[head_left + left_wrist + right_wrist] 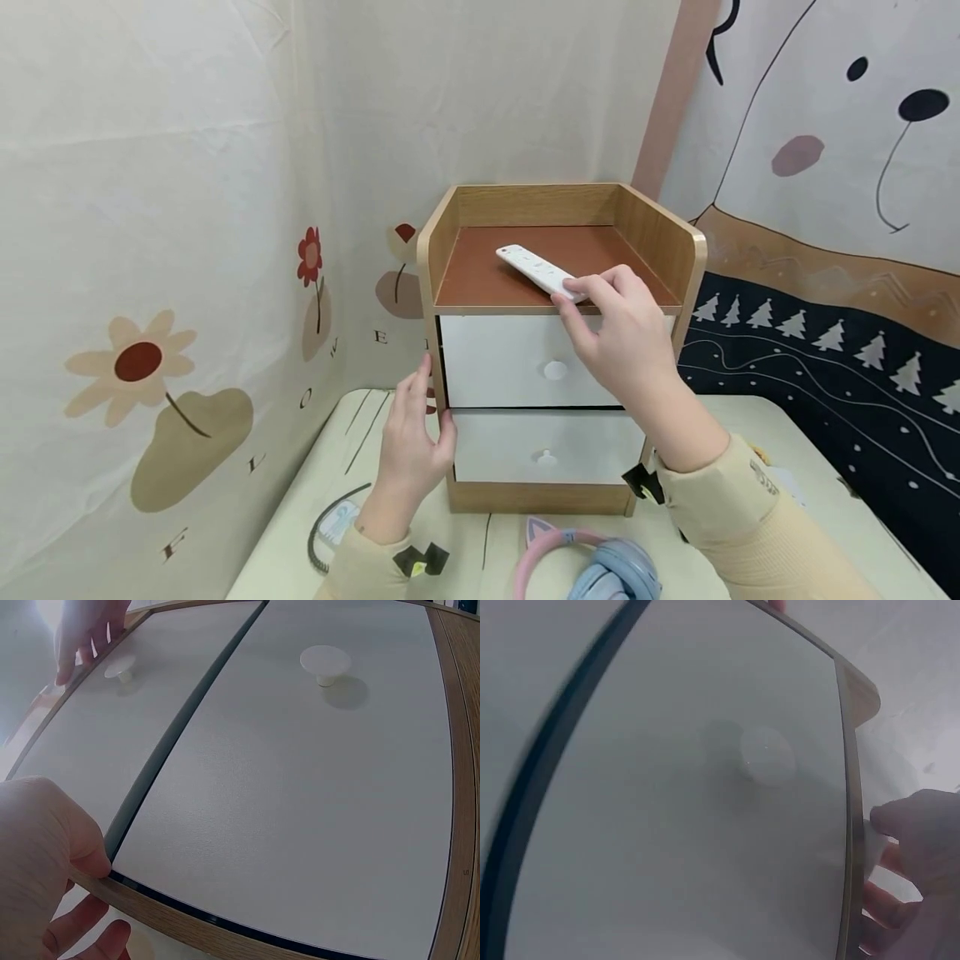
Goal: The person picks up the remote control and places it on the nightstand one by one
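Observation:
In the head view my right hand (626, 333) pinches the near end of a white remote control (536, 268) between thumb and fingers. The remote lies slanted over the brown top shelf of a small wooden cabinet (540, 498), its far end pointing back and left. Two white drawers, an upper drawer (498, 358) and a lower drawer (495, 450), are pushed in, each with a round white knob. My left hand (412, 433) rests against the cabinet's left side, fingers extended upward. In the left wrist view its thumb (90, 851) touches the front edge near the gap between the drawers.
Pink and blue cat-ear headphones (618, 567) lie on the pale table (720, 417) before the cabinet. Left of them are a dark coiled cord (313, 542) and a small light-blue item (339, 523). Printed curtains (225, 167) stand behind and on both sides.

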Demonstrator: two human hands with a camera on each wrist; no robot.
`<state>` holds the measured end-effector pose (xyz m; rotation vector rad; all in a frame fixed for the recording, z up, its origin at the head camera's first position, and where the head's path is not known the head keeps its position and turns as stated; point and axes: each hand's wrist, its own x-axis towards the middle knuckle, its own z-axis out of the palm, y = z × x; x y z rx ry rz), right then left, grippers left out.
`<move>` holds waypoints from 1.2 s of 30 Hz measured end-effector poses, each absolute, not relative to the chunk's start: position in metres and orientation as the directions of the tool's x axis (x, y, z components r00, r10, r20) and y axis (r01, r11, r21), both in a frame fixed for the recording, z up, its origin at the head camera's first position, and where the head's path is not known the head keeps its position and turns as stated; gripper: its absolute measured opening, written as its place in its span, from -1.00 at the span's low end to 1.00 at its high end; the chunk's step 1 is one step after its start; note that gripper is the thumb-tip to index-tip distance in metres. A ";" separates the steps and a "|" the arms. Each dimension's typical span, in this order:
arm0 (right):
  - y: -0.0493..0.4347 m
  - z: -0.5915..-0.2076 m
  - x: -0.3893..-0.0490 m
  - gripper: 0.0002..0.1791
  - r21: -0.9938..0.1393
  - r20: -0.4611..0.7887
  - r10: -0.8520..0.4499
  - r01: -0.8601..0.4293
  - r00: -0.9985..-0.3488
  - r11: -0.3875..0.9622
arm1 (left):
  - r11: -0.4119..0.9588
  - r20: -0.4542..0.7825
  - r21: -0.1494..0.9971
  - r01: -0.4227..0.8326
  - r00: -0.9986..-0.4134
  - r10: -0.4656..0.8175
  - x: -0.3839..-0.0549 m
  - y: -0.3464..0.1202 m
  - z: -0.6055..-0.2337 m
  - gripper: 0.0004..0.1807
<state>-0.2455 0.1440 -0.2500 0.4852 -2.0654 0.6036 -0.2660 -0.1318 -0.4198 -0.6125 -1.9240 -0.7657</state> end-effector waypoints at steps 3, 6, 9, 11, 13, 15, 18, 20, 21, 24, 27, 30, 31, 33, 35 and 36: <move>0.139 -0.243 -0.248 -0.71 -0.251 0.804 -0.127 -0.524 -0.581 0.814 | 0.681 0.898 0.253 0.687 -0.429 0.099 -0.266 -0.131 -0.419 0.03; 0.132 -0.235 -0.250 -0.70 -0.232 0.778 -0.150 -0.501 -0.610 0.834 | 0.683 0.895 0.256 0.684 -0.435 0.101 -0.266 -0.131 -0.419 0.02; 0.126 -0.229 -0.252 -0.70 -0.194 0.763 -0.176 -0.480 -0.623 0.856 | 0.689 0.891 0.258 0.677 -0.443 0.102 -0.265 -0.131 -0.418 0.02; 0.122 -0.224 -0.254 -0.70 -0.176 0.746 -0.190 -0.464 -0.639 0.868 | 0.693 0.889 0.260 0.673 -0.447 0.101 -0.264 -0.131 -0.418 0.02; 0.119 -0.220 -0.255 -0.69 -0.169 0.722 -0.202 -0.452 -0.662 0.876 | 0.694 0.888 0.263 0.670 -0.450 0.098 -0.264 -0.130 -0.418 0.02; 0.115 -0.215 -0.258 -0.69 -0.171 0.691 -0.207 -0.434 -0.693 0.884 | 0.694 0.891 0.259 0.672 -0.444 0.097 -0.264 -0.130 -0.418 0.02; 0.110 -0.208 -0.262 -0.69 -0.180 0.638 -0.206 -0.404 -0.742 0.897 | 0.694 0.896 0.251 0.675 -0.433 0.097 -0.264 -0.130 -0.418 0.03; 0.106 -0.203 -0.266 -0.69 -0.189 0.605 -0.207 -0.391 -0.769 0.901 | 0.695 0.899 0.247 0.676 -0.427 0.096 -0.264 -0.130 -0.417 0.03; 0.104 -0.200 -0.268 -0.69 -0.193 0.591 -0.208 -0.387 -0.779 0.902 | 0.695 0.900 0.246 0.676 -0.426 0.095 -0.264 -0.130 -0.417 0.04; 0.101 -0.196 -0.273 -0.69 -0.196 0.563 -0.213 -0.379 -0.799 0.904 | 0.695 0.899 0.247 0.675 -0.427 0.095 -0.263 -0.130 -0.417 0.04; 0.098 -0.191 -0.277 -0.69 -0.179 0.544 -0.225 -0.374 -0.809 0.910 | 0.694 0.899 0.246 0.677 -0.426 0.097 -0.263 -0.129 -0.417 0.03; 0.097 -0.187 -0.282 -0.71 -0.160 0.526 -0.242 -0.374 -0.815 0.913 | 0.695 0.902 0.242 0.677 -0.420 0.095 -0.264 -0.129 -0.417 0.03; 0.096 -0.185 -0.283 -0.72 -0.156 0.518 -0.248 -0.375 -0.818 0.914 | 0.694 0.903 0.242 0.678 -0.419 0.094 -0.264 -0.129 -0.417 0.03; 0.094 -0.183 -0.287 -0.73 -0.154 0.502 -0.257 -0.377 -0.826 0.913 | 0.695 0.903 0.244 0.676 -0.419 0.091 -0.264 -0.129 -0.417 0.03; 0.092 -0.181 -0.291 -0.74 -0.154 0.485 -0.258 -0.372 -0.836 0.915 | 0.695 0.902 0.249 0.675 -0.422 0.087 -0.264 -0.129 -0.418 0.03; 0.091 -0.181 -0.293 -0.75 -0.153 0.476 -0.258 -0.368 -0.841 0.917 | 0.695 0.902 0.250 0.674 -0.424 0.086 -0.264 -0.128 -0.418 0.03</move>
